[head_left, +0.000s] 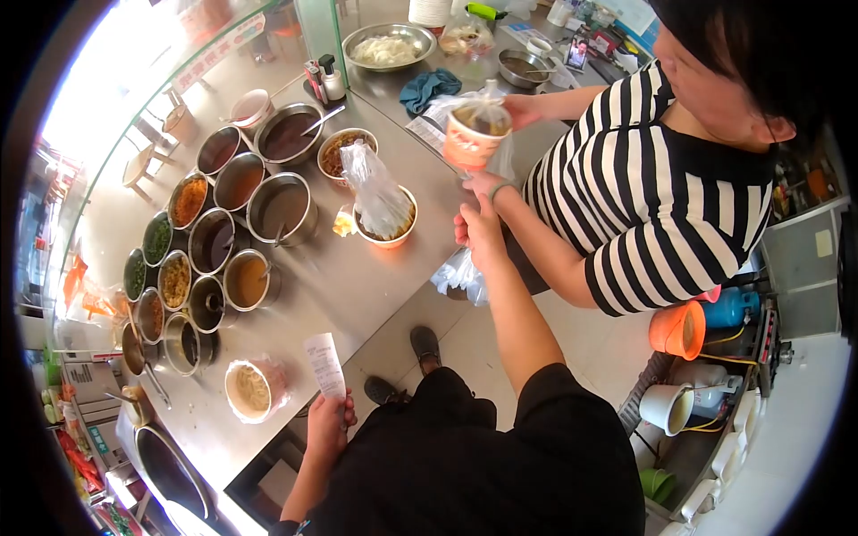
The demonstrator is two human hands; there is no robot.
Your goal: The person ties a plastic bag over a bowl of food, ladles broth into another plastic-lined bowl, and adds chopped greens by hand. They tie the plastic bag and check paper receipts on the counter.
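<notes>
My left hand (329, 422) is closed on a white paper receipt (323, 364) at the counter's front edge. Close to it on the counter stands a paper bowl of noodles (254, 391). My right hand (480, 234) reaches out at upper centre with its fingers curled, close to a co-worker's hand; a clear plastic bag (465, 275) hangs just below it. What my right fingers hold is hard to make out. The co-worker holds up an orange-and-white paper bowl (472, 143) with plastic over it. Another bowl (393, 234), topped with a bunched clear bag, rests on the counter.
Metal pots of sauces and toppings (214, 241) fill the counter's left side. A noodle basin (389, 46) and a teal cloth (429, 89) lie further back. The co-worker in a striped shirt (643, 188) stands at right. Buckets (677, 330) line the floor there.
</notes>
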